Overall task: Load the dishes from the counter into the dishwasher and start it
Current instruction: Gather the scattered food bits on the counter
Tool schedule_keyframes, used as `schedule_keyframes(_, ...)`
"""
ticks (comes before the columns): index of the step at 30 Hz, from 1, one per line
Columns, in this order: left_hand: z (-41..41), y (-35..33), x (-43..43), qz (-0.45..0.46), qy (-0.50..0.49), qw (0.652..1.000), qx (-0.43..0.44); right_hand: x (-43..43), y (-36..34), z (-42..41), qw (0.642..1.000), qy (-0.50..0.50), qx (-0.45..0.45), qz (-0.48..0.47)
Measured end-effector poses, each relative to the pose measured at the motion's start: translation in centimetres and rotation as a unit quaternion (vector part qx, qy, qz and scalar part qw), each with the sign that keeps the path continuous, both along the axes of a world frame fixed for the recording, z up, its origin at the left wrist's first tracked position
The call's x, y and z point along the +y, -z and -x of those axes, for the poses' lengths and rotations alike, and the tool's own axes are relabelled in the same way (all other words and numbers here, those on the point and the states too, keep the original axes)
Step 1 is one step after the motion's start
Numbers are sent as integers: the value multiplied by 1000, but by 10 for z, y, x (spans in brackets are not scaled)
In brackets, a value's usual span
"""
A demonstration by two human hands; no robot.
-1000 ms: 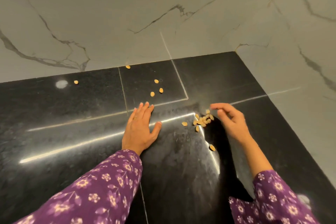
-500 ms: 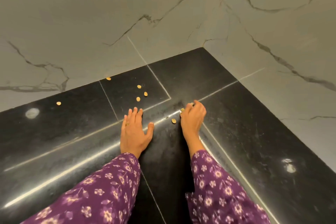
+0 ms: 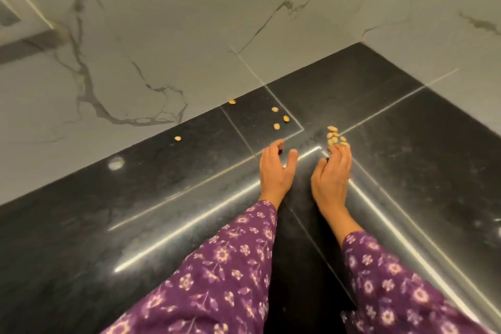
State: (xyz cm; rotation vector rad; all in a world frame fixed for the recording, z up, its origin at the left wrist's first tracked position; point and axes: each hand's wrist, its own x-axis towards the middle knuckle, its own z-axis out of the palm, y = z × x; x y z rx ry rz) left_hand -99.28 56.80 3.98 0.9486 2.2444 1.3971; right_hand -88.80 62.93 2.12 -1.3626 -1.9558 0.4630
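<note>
While left hand cups loosely, right hand fingers relaxed, touching tan nuts, glossy black counter

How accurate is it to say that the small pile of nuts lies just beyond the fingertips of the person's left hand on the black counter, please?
One detail is wrong: the pile of nuts lies just beyond the fingertips of the right hand, not the left hand. It is indeed on the black counter. The head view shows this.
</note>
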Motion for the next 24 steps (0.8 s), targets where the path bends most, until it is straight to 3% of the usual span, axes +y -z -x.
schedule_keyframes(2,32,-5,-14,-42,-129,990,31,5,1,4,998,-27,-50,17)
schedule_keyframes(4,79,-1,-30,-7,-275,954,117,3,0,5,996,-31,-81,13)
schedule_keyframes(7,143,2,-47,102,-324,934,111,0,-1,9,994,-30,-100,6)
schedule_keyframes(11,185,7,-49,165,-258,948,88,0,0,9,995,-28,-100,12)
schedule_keyframes(14,180,13,-39,165,-157,964,137,1,2,8,995,-31,-96,9)
schedule_keyframes(20,142,12,2,70,156,968,183,0,0,6,998,-29,-46,17)
schedule_keyframes(22,147,11,18,51,164,963,209,0,-2,6,999,-19,-26,15)
schedule_keyframes(24,161,9,33,65,87,973,205,1,-3,6,1000,-8,-20,10)
